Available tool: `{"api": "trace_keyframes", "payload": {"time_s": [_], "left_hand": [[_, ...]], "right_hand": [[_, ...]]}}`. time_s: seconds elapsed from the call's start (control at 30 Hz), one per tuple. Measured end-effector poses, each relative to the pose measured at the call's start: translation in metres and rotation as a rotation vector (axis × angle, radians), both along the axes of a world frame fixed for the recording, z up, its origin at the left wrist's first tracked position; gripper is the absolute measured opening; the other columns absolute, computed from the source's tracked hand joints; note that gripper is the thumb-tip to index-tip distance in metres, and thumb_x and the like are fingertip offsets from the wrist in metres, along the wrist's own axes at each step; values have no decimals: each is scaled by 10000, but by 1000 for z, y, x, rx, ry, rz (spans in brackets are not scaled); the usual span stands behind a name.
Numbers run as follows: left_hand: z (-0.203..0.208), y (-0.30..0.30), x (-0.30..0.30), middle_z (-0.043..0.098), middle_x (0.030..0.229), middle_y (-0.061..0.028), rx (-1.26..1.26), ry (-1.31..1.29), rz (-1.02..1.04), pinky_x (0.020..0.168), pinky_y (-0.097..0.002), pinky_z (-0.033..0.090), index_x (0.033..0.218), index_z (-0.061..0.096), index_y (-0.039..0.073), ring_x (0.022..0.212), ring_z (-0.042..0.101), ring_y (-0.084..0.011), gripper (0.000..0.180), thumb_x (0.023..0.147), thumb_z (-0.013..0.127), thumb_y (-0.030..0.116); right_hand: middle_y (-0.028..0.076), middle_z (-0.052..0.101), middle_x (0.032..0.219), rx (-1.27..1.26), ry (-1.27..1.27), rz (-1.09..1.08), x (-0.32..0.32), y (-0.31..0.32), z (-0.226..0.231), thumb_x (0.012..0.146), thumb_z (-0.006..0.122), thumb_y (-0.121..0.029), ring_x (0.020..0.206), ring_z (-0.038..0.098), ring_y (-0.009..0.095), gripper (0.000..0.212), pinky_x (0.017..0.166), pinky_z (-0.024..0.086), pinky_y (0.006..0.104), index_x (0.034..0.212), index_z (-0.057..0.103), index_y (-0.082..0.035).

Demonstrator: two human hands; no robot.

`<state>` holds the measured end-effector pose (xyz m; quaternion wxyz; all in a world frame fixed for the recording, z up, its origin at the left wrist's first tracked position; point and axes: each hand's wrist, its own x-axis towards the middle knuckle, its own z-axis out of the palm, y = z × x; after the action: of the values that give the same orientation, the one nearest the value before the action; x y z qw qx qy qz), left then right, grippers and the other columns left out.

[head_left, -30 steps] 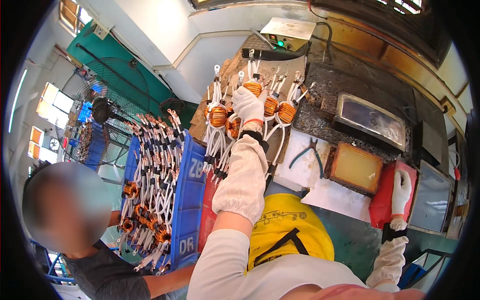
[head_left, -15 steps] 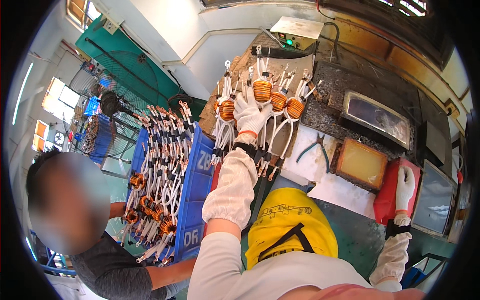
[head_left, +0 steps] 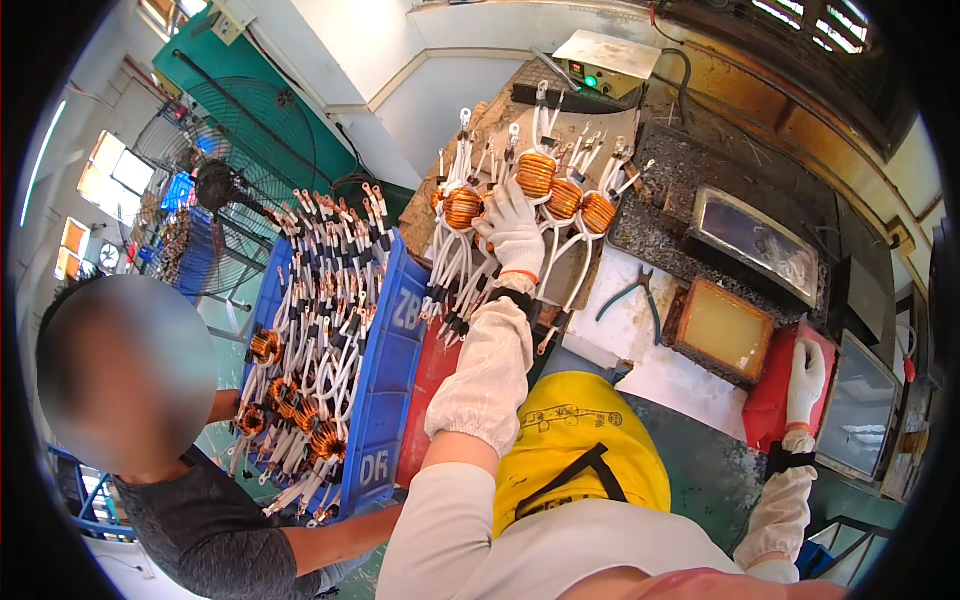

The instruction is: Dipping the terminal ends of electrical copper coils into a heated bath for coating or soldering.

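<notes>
My left hand (head_left: 513, 232), in a white glove, is closed over a copper-wound coil in the row on the bench; glove and fingers hide most of that coil. Beside it sit other orange toroidal coils with white leads and metal lugs: a coil to its left (head_left: 462, 208), an upper coil (head_left: 536, 175) and a right-hand coil (head_left: 598, 213). Far to the right, my right hand (head_left: 806, 378), gloved too, rests with outstretched fingers on a red box (head_left: 768, 395) and holds nothing visible.
A blue crate (head_left: 385, 370) full of leaded coils stands at left, with a co-worker (head_left: 200, 530) beside it. Pliers (head_left: 640, 300) lie on white board. Near them are a yellowish-filled tray (head_left: 725, 330), a metal-rimmed pot (head_left: 755, 245) and a control box with a green light (head_left: 602, 75).
My left hand has shifted slightly right and down among the coils, and its fingers have drawn in over one. My right hand stays on the red box. The view has shifted a little.
</notes>
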<state>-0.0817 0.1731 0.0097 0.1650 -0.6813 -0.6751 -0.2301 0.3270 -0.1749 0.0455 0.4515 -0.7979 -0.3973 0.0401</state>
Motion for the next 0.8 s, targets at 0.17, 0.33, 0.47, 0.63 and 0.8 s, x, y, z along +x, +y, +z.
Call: {"api": "trace_keyframes", "payload": {"time_s": [0.17,0.33,0.47,0.63,0.8], "left_hand": [[7,-20,2,323,1461,-173,-41,-17,-110,1014,-662,252,1472,211,49,1314,362,-363,775,841,573,318],[18,-26,-12,290,1461,-201,-130,-162,-269,1057,-597,220,1471,176,50,1331,300,-382,986,738,689,465],[18,-25,-24,284,1454,-220,-166,-213,-262,1077,-586,197,1480,162,67,1341,272,-399,986,744,684,466],[21,-26,-32,255,1473,-244,-157,-252,-383,1086,-589,184,1479,180,65,1334,272,-431,1003,721,707,459],[14,-36,-34,265,1480,-228,-226,-186,-411,1102,-583,179,1478,194,45,1378,225,-423,973,745,705,430]], "right_hand": [[-21,553,814,-84,457,53,18,-6,14,953,554,-183,693,459,44,204,606,396,210,1048,614,-13],[-35,530,834,-1,519,369,-63,48,103,959,528,-182,678,432,41,235,590,376,203,1110,594,-13],[24,608,995,-168,431,670,-156,116,139,943,535,-172,865,550,79,291,763,467,234,1188,565,-18],[181,607,1165,-196,120,873,-233,216,106,861,600,-271,1058,611,283,510,922,469,358,1327,476,-106],[331,533,1138,-253,-126,694,-299,310,89,829,619,-494,1051,587,426,727,908,473,431,1426,362,-168]]}}
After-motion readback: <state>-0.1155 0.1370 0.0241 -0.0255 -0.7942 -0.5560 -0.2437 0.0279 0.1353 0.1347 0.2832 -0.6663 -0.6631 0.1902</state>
